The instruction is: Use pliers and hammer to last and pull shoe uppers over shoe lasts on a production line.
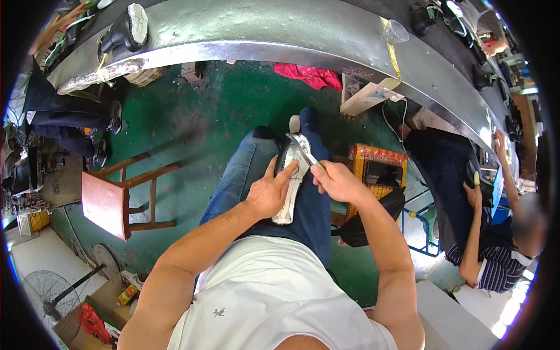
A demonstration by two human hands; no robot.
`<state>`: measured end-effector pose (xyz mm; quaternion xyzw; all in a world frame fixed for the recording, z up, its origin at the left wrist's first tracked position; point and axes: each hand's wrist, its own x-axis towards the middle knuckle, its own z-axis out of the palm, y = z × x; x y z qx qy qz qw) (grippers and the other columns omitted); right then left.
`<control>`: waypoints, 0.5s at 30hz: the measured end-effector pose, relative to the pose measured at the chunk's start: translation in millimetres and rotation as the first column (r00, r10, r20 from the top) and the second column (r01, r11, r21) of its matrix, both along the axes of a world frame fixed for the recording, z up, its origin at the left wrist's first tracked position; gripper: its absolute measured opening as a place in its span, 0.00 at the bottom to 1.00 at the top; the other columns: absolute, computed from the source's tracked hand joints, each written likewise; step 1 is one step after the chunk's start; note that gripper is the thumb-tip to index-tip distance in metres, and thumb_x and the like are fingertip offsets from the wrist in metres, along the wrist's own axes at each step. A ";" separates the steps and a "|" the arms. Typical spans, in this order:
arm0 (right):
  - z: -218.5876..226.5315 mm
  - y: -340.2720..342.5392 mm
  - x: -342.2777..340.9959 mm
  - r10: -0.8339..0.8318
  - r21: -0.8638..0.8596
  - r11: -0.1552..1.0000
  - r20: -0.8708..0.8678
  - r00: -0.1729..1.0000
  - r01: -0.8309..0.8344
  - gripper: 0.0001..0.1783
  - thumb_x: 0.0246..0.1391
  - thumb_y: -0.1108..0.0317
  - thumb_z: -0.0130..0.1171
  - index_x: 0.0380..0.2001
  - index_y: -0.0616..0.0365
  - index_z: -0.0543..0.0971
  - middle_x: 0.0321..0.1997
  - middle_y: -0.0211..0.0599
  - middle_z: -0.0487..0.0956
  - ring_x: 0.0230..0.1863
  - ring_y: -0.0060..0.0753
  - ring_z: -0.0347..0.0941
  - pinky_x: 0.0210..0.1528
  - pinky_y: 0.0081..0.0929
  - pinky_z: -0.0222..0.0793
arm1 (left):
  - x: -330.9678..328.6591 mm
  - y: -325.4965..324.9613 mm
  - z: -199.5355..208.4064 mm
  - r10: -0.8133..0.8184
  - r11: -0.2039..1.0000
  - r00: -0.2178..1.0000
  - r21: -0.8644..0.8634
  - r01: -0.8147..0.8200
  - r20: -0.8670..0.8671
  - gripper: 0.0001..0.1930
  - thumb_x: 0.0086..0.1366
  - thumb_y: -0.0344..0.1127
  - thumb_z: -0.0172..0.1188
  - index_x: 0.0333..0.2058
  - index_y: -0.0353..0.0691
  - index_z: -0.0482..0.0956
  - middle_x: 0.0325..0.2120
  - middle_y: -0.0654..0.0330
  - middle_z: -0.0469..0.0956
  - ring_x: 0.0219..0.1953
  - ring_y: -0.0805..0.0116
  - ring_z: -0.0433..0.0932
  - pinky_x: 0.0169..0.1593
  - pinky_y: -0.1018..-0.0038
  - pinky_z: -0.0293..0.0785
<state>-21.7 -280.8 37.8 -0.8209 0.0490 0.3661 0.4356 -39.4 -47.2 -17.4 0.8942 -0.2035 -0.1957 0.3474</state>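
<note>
An upturned shoe [285, 211] lies along my thighs, its pale, whitish underside facing up and a dark upper showing along its edge. My left hand [270, 189] grips it from the left, with fingers on the underside and along the side. In my right hand [338, 181] is a metal hand tool [304, 153] with a bent tip, held in closed fingers. The tool's tip touches or hovers just over the far end of the shoe; I cannot tell which. Part of its handle is hidden by my fingers.
Ahead runs a long metal-edged bench [251, 29] bearing a dark boot [129, 29] and a clear cup [395, 32]. A wooden stool [105, 204] stands left, a fan [52, 300] lower left. Near my right knee is an orange-yellow crate [363, 153]. Another person [496, 251] sits at right.
</note>
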 end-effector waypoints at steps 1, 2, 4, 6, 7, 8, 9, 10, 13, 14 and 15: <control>-0.9 2.6 -6.9 -0.020 0.039 0.999 0.095 0.995 0.016 0.26 0.72 0.50 0.45 0.32 0.65 0.75 0.26 0.40 0.80 0.26 0.34 0.80 0.33 0.35 0.75 | -2.5 -0.8 7.4 -0.002 0.999 0.999 0.051 0.004 -0.051 0.34 0.74 0.40 0.48 0.75 0.55 0.48 0.66 0.26 0.58 0.50 0.30 0.79 0.54 0.51 0.77; -3.9 3.7 -11.6 -0.043 0.080 0.996 0.186 0.982 0.029 0.27 0.73 0.51 0.45 0.31 0.65 0.75 0.26 0.40 0.80 0.26 0.34 0.79 0.33 0.35 0.75 | -4.3 -0.8 2.2 -0.002 0.999 0.999 0.049 0.004 -0.050 0.34 0.74 0.40 0.48 0.75 0.55 0.48 0.66 0.26 0.58 0.50 0.30 0.79 0.54 0.51 0.77; -9.7 3.4 -11.5 0.108 -0.077 0.993 0.211 0.972 -0.093 0.26 0.73 0.51 0.45 0.32 0.66 0.75 0.27 0.45 0.80 0.28 0.43 0.80 0.34 0.39 0.75 | -10.0 2.6 -13.9 0.151 0.978 0.987 -0.153 -0.142 0.049 0.40 0.73 0.39 0.50 0.75 0.40 0.37 0.68 0.28 0.54 0.60 0.32 0.71 0.60 0.55 0.72; 14.1 9.9 -10.2 -0.031 0.074 0.997 0.107 0.994 0.023 0.23 0.72 0.53 0.45 0.36 0.65 0.74 0.29 0.53 0.80 0.33 0.57 0.79 0.38 0.46 0.73 | -6.4 1.1 1.9 0.162 0.982 0.950 -0.055 -0.183 -0.268 0.43 0.73 0.41 0.51 0.73 0.31 0.32 0.70 0.30 0.52 0.65 0.35 0.66 0.65 0.58 0.67; 8.8 12.5 -21.8 -0.021 0.081 0.997 0.231 0.973 0.002 0.22 0.72 0.53 0.45 0.37 0.65 0.74 0.30 0.56 0.80 0.36 0.61 0.78 0.40 0.49 0.72 | -11.0 -0.4 -10.1 0.192 0.976 0.963 -0.070 -0.208 -0.191 0.44 0.73 0.42 0.52 0.73 0.32 0.32 0.70 0.31 0.53 0.64 0.34 0.68 0.65 0.56 0.67; 0.6 15.8 -35.9 -0.011 0.086 0.996 0.351 0.936 -0.021 0.22 0.71 0.53 0.46 0.39 0.65 0.74 0.31 0.59 0.79 0.38 0.66 0.77 0.42 0.52 0.71 | -13.0 -2.3 -13.5 0.223 0.969 0.968 -0.085 -0.234 -0.116 0.45 0.72 0.42 0.54 0.73 0.32 0.33 0.69 0.31 0.54 0.62 0.33 0.69 0.65 0.54 0.67; -6.3 18.2 -46.9 0.168 -0.120 0.984 0.371 0.914 -0.132 0.22 0.71 0.52 0.47 0.39 0.65 0.74 0.32 0.58 0.80 0.38 0.65 0.77 0.43 0.54 0.71 | -14.5 -1.1 -16.8 0.224 0.968 0.967 -0.087 -0.235 -0.118 0.45 0.72 0.42 0.54 0.73 0.32 0.33 0.69 0.31 0.54 0.62 0.33 0.69 0.65 0.54 0.67; -12.5 22.3 -55.3 0.202 -0.180 0.974 0.401 0.893 -0.139 0.22 0.70 0.52 0.48 0.38 0.65 0.74 0.33 0.58 0.80 0.38 0.65 0.77 0.43 0.55 0.71 | -10.6 -0.3 -16.3 0.220 0.968 0.951 -0.070 -0.240 -0.217 0.48 0.71 0.43 0.56 0.73 0.32 0.30 0.71 0.32 0.52 0.66 0.36 0.66 0.67 0.57 0.64; -18.3 16.5 -65.4 0.210 -0.207 0.968 0.346 0.914 -0.144 0.23 0.71 0.51 0.47 0.37 0.65 0.74 0.32 0.58 0.80 0.38 0.65 0.77 0.43 0.56 0.70 | -13.8 16.6 -31.0 0.083 0.932 0.903 -0.287 -0.219 -0.421 0.52 0.71 0.43 0.58 0.73 0.35 0.25 0.73 0.37 0.46 0.72 0.45 0.57 0.72 0.63 0.55; -18.2 14.3 -68.2 0.211 -0.216 0.967 0.361 0.908 -0.139 0.23 0.71 0.51 0.46 0.37 0.65 0.74 0.32 0.58 0.80 0.38 0.65 0.77 0.43 0.55 0.70 | -13.6 21.7 -21.7 -0.081 0.837 0.865 -0.505 -0.211 -0.495 0.53 0.70 0.42 0.59 0.74 0.37 0.23 0.75 0.39 0.43 0.75 0.50 0.51 0.74 0.66 0.50; -18.0 12.6 -70.6 0.212 -0.224 0.965 0.375 0.903 -0.134 0.24 0.71 0.51 0.46 0.37 0.65 0.74 0.31 0.58 0.80 0.38 0.65 0.77 0.43 0.55 0.71 | -17.8 34.0 -9.0 -0.150 0.849 0.724 -0.464 -0.254 -0.673 0.53 0.71 0.38 0.59 0.74 0.43 0.21 0.75 0.44 0.38 0.77 0.58 0.42 0.75 0.71 0.42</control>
